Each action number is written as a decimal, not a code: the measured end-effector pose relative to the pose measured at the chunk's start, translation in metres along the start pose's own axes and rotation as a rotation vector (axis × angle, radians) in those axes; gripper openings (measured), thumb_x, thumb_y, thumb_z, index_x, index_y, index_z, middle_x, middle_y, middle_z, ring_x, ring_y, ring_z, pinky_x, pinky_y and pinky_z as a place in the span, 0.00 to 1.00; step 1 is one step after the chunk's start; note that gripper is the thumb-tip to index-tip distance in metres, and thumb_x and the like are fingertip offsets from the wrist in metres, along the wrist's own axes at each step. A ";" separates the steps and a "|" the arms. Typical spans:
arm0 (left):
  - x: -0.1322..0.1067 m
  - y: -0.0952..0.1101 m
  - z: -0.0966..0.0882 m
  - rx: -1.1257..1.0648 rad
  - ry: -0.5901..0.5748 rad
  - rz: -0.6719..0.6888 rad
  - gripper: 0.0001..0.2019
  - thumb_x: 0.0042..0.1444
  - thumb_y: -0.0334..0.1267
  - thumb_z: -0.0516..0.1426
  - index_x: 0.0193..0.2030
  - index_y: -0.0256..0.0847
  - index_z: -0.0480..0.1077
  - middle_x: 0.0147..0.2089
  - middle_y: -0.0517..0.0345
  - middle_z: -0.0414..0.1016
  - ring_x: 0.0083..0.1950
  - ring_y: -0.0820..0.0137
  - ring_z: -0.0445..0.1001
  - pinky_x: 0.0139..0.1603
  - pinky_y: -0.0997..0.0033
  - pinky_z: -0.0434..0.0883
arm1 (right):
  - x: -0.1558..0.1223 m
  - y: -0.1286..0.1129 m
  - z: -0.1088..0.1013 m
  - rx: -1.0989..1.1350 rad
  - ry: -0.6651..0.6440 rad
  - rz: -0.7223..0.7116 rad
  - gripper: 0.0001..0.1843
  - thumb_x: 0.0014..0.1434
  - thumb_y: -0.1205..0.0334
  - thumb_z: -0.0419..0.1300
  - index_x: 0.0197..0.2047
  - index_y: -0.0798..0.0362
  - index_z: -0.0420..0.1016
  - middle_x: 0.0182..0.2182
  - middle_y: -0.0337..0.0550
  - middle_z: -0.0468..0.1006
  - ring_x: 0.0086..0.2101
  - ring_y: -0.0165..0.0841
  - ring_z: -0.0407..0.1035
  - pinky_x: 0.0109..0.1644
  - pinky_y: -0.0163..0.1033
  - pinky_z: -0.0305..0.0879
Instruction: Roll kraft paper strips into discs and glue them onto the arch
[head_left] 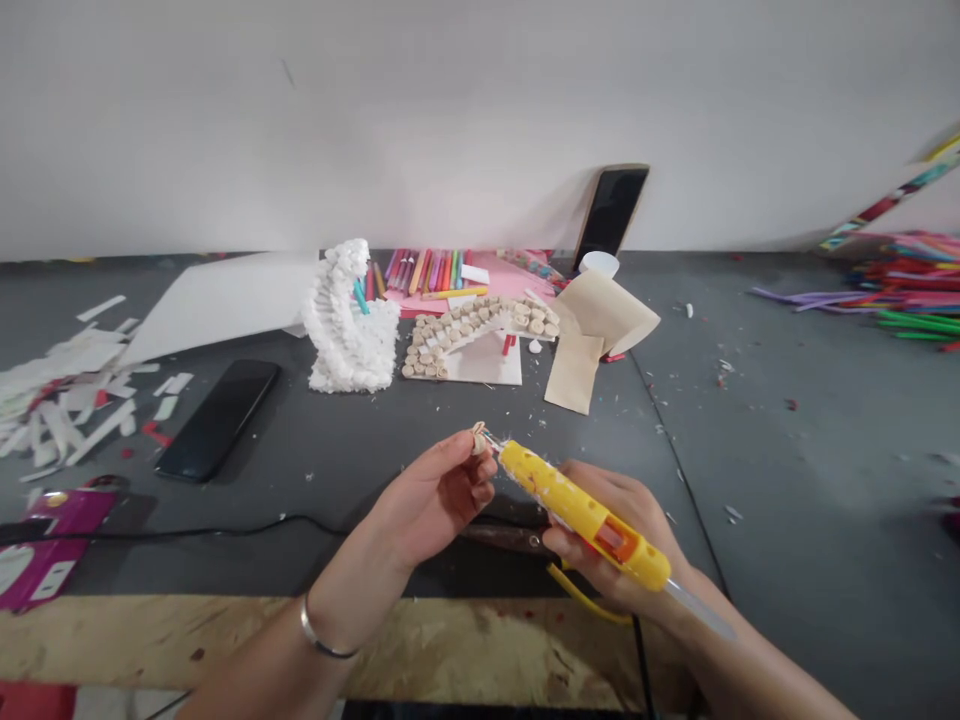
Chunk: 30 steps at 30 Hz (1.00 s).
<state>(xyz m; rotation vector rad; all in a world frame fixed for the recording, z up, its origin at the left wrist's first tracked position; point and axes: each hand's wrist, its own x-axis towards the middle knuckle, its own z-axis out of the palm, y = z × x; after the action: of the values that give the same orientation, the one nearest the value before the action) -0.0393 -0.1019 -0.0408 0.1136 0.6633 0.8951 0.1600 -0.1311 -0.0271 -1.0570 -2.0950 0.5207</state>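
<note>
My left hand (439,497) pinches a small round wooden piece (478,439) between fingertips, low in the middle of the view. My right hand (611,535) grips a yellow glue gun (581,512), its nozzle touching that wooden piece. A clear glue stick pokes out of the gun's back end. Behind them on the grey table (787,450) stand a white foam model (350,322) and a small bridge of wooden discs (480,335) on a white card.
A black phone (217,418) lies left of centre, with white paper scraps (67,400) further left. Coloured pens (427,270), beige paper (592,335), a second phone (609,215) leaning on the wall and coloured sticks (900,290) at the right. A black cable (187,530) crosses near the front edge.
</note>
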 end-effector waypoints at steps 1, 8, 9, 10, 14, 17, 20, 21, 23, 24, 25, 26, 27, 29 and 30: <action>0.000 0.000 0.000 0.005 0.002 -0.001 0.08 0.50 0.34 0.67 0.33 0.34 0.74 0.29 0.59 0.73 0.28 0.77 0.72 0.28 0.80 0.71 | 0.000 0.000 0.001 -0.005 0.003 -0.007 0.20 0.64 0.49 0.52 0.24 0.51 0.61 0.19 0.36 0.65 0.19 0.26 0.59 0.22 0.33 0.56; 0.000 -0.001 0.000 0.012 -0.033 -0.006 0.07 0.50 0.34 0.67 0.32 0.35 0.73 0.29 0.60 0.73 0.29 0.78 0.73 0.29 0.81 0.71 | 0.002 -0.003 0.002 -0.060 0.033 -0.003 0.19 0.63 0.54 0.55 0.22 0.51 0.59 0.17 0.34 0.63 0.18 0.25 0.57 0.21 0.32 0.54; 0.000 -0.001 0.000 0.010 -0.028 -0.008 0.08 0.50 0.34 0.67 0.32 0.35 0.73 0.29 0.60 0.73 0.29 0.78 0.73 0.29 0.81 0.70 | 0.002 -0.003 0.001 -0.062 0.032 -0.006 0.19 0.63 0.54 0.55 0.22 0.51 0.58 0.17 0.34 0.62 0.18 0.25 0.57 0.21 0.32 0.54; 0.000 -0.001 0.000 0.008 -0.026 -0.010 0.08 0.49 0.34 0.67 0.32 0.35 0.73 0.29 0.60 0.73 0.29 0.78 0.73 0.29 0.81 0.70 | 0.003 -0.004 0.001 -0.063 0.034 -0.008 0.20 0.63 0.54 0.55 0.22 0.51 0.58 0.17 0.34 0.62 0.18 0.25 0.57 0.21 0.32 0.53; -0.001 0.001 0.001 0.003 -0.040 -0.004 0.09 0.48 0.34 0.68 0.31 0.35 0.73 0.29 0.61 0.73 0.29 0.78 0.73 0.29 0.81 0.70 | 0.003 -0.004 0.000 -0.072 0.024 -0.004 0.20 0.64 0.53 0.54 0.23 0.51 0.58 0.18 0.34 0.63 0.18 0.25 0.57 0.21 0.32 0.53; -0.001 0.002 0.001 -0.001 -0.032 0.000 0.07 0.51 0.33 0.66 0.33 0.35 0.73 0.29 0.60 0.73 0.29 0.78 0.72 0.29 0.80 0.70 | 0.003 -0.003 0.001 -0.059 0.015 -0.003 0.20 0.63 0.53 0.55 0.22 0.51 0.58 0.18 0.34 0.62 0.18 0.25 0.56 0.21 0.32 0.53; -0.001 0.002 0.001 -0.016 0.007 -0.003 0.05 0.53 0.32 0.65 0.36 0.35 0.74 0.29 0.59 0.73 0.28 0.77 0.72 0.28 0.80 0.70 | 0.002 -0.002 0.002 -0.022 0.006 0.014 0.19 0.63 0.53 0.55 0.23 0.51 0.61 0.18 0.35 0.64 0.19 0.25 0.58 0.22 0.33 0.55; 0.000 0.002 0.001 -0.021 0.022 -0.004 0.05 0.53 0.32 0.64 0.36 0.35 0.74 0.29 0.59 0.73 0.28 0.77 0.72 0.28 0.80 0.70 | 0.001 -0.002 0.002 -0.007 0.002 0.020 0.18 0.63 0.52 0.55 0.24 0.51 0.62 0.19 0.35 0.65 0.19 0.26 0.59 0.22 0.33 0.55; 0.000 0.003 0.001 -0.027 0.056 -0.004 0.04 0.53 0.31 0.64 0.36 0.35 0.74 0.29 0.58 0.73 0.28 0.77 0.72 0.27 0.80 0.70 | 0.000 -0.002 0.001 0.028 -0.010 0.027 0.18 0.63 0.51 0.55 0.25 0.52 0.65 0.20 0.37 0.67 0.20 0.27 0.60 0.23 0.34 0.57; 0.001 0.003 0.000 -0.028 0.071 0.000 0.04 0.53 0.31 0.64 0.36 0.35 0.74 0.29 0.58 0.72 0.29 0.76 0.72 0.27 0.80 0.70 | 0.000 -0.002 0.001 0.049 -0.015 0.023 0.18 0.63 0.49 0.55 0.26 0.52 0.66 0.20 0.37 0.68 0.21 0.28 0.61 0.23 0.34 0.58; 0.001 0.003 0.000 -0.027 0.079 0.008 0.04 0.53 0.31 0.64 0.35 0.36 0.74 0.29 0.59 0.72 0.29 0.76 0.72 0.27 0.80 0.70 | -0.001 -0.001 0.000 0.071 -0.020 0.019 0.19 0.63 0.48 0.55 0.27 0.52 0.67 0.21 0.38 0.69 0.21 0.28 0.62 0.23 0.34 0.59; 0.002 0.003 0.000 -0.024 0.081 0.020 0.04 0.53 0.31 0.64 0.35 0.36 0.74 0.29 0.59 0.72 0.29 0.77 0.72 0.26 0.80 0.69 | -0.001 -0.001 -0.001 0.094 -0.023 0.013 0.19 0.63 0.47 0.55 0.28 0.52 0.68 0.22 0.39 0.70 0.22 0.29 0.63 0.24 0.35 0.60; 0.002 0.004 0.000 -0.018 0.076 0.031 0.04 0.53 0.31 0.64 0.35 0.35 0.74 0.30 0.59 0.72 0.29 0.77 0.71 0.26 0.80 0.69 | -0.002 -0.001 -0.002 0.114 -0.017 0.008 0.19 0.63 0.46 0.55 0.30 0.52 0.69 0.23 0.40 0.71 0.23 0.29 0.65 0.25 0.35 0.61; 0.003 0.005 0.000 0.000 0.068 0.051 0.05 0.52 0.31 0.65 0.35 0.35 0.73 0.30 0.60 0.71 0.28 0.77 0.70 0.25 0.80 0.68 | -0.003 0.000 -0.004 0.130 0.029 -0.004 0.19 0.63 0.45 0.55 0.32 0.52 0.70 0.25 0.41 0.72 0.24 0.31 0.67 0.26 0.36 0.63; 0.004 0.006 0.001 0.010 0.071 0.060 0.06 0.52 0.31 0.65 0.35 0.35 0.73 0.30 0.60 0.71 0.28 0.78 0.70 0.25 0.80 0.67 | -0.004 0.001 -0.005 0.121 0.060 -0.007 0.18 0.63 0.45 0.55 0.33 0.51 0.71 0.25 0.42 0.72 0.25 0.31 0.67 0.26 0.36 0.64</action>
<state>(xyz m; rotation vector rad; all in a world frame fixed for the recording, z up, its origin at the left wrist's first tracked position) -0.0413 -0.0953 -0.0396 0.1121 0.7335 0.9568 0.1661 -0.1339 -0.0259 -0.9834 -1.9882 0.5969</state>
